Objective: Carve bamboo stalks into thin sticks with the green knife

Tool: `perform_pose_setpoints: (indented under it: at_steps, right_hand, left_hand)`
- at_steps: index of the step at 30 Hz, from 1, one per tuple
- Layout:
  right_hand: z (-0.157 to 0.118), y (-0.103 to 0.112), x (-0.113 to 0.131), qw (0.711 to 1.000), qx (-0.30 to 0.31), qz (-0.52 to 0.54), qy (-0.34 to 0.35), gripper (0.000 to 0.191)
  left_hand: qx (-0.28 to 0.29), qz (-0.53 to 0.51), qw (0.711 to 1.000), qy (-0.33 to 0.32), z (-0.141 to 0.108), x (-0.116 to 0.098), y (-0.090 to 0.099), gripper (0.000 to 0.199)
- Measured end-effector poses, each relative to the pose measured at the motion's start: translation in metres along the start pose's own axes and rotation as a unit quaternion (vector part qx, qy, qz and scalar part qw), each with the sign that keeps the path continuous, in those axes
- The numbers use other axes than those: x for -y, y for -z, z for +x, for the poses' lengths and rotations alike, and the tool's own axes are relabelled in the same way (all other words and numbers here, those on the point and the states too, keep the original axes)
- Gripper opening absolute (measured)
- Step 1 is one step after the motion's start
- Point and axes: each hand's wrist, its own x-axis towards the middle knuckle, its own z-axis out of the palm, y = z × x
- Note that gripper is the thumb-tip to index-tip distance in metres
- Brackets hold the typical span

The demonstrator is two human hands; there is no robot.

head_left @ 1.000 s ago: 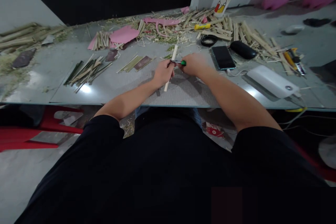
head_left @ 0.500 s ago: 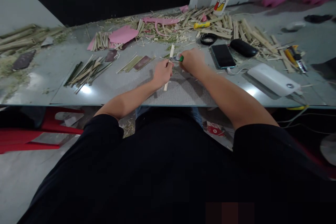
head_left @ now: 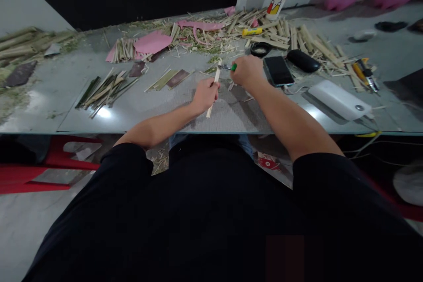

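Observation:
My left hand (head_left: 205, 94) is closed around a pale bamboo strip (head_left: 217, 75), which sticks out above and below the fist. To its upper right, my right hand (head_left: 247, 69) grips a green-handled knife (head_left: 233, 67). The knife's metal blade reaches left to the upper part of the strip. Left of my hands lie a few thin strips and a brown sandpaper piece (head_left: 177, 78). Farther left is a loose bundle of bamboo sticks (head_left: 105, 92).
Bamboo pieces and shavings line the table's back, with pink paper (head_left: 153, 42) and a yellow tube (head_left: 251, 31). On the right lie a phone (head_left: 278, 70), a black case (head_left: 303, 61), a white power bank (head_left: 339, 99) and a yellow cutter (head_left: 363, 75).
The right hand and knife have moved slightly right and up along the strip, toward its far end. My left hand still holds the strip, and the whole view has shifted a little.

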Motion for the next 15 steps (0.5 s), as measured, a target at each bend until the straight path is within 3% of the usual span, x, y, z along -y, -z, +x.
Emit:
perform_pose_setpoints:
  at_steps: [3, 7, 8, 11, 15]
  right_hand:
    - [0.008, 0.003, -0.012, 0.999, -0.013, 0.024, -0.041, 0.015]
    - [0.019, 0.014, -0.055, 0.989, -0.043, 0.019, -0.142, 0.017]
    - [0.021, 0.016, -0.066, 0.985, -0.057, 0.017, -0.164, 0.021]
    - [0.020, 0.017, -0.084, 0.983, -0.066, 0.023, -0.171, 0.030]
    - [0.013, 0.009, -0.070, 0.994, -0.063, 0.026, -0.089, 0.037]
  left_hand:
    - [0.024, -0.001, 1.000, -0.009, -0.016, -0.003, -0.002, 0.049]
    - [0.170, 0.003, 0.985, -0.027, -0.037, -0.002, -0.014, 0.040]
    - [0.175, -0.011, 0.984, -0.032, -0.038, 0.000, -0.017, 0.040]
    - [0.128, -0.060, 0.990, -0.023, -0.026, 0.003, -0.019, 0.038]
    - [0.066, -0.086, 0.994, 0.002, -0.005, 0.000, -0.010, 0.031]
